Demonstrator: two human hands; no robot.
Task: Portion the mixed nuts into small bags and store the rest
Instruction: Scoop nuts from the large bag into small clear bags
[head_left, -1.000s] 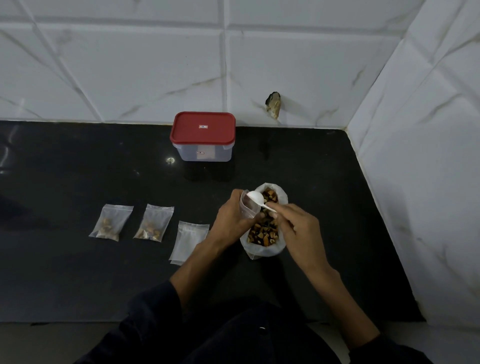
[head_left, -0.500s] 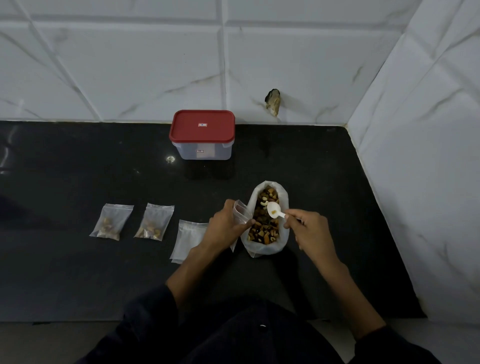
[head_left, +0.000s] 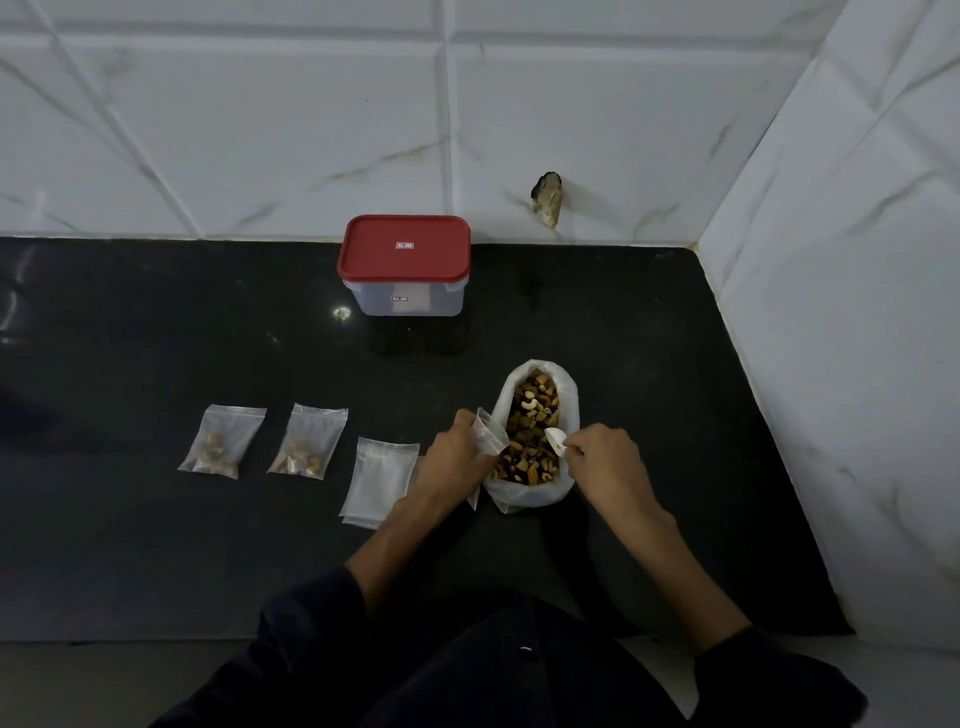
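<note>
1. The right hand (head_left: 608, 462) pinches the handle of a small white spoon (head_left: 555, 440), whose bowl sits over the near right edge of the nuts.
2. The left hand (head_left: 454, 457) grips a small clear bag (head_left: 491, 436) by its side, mouth tilted toward the big bag – just beside its left rim.
3. The big white bag (head_left: 530, 493) stands open on the black counter (head_left: 156, 545), full of mixed nuts (head_left: 530, 415).
4. To the left lie empty bags (head_left: 379, 480) in a short stack, then two filled bags (head_left: 306, 441) (head_left: 222, 441) – side by side, apart.
5. A red-lidded container (head_left: 405, 273) stands closed near the tiled wall (head_left: 260, 130).
</note>
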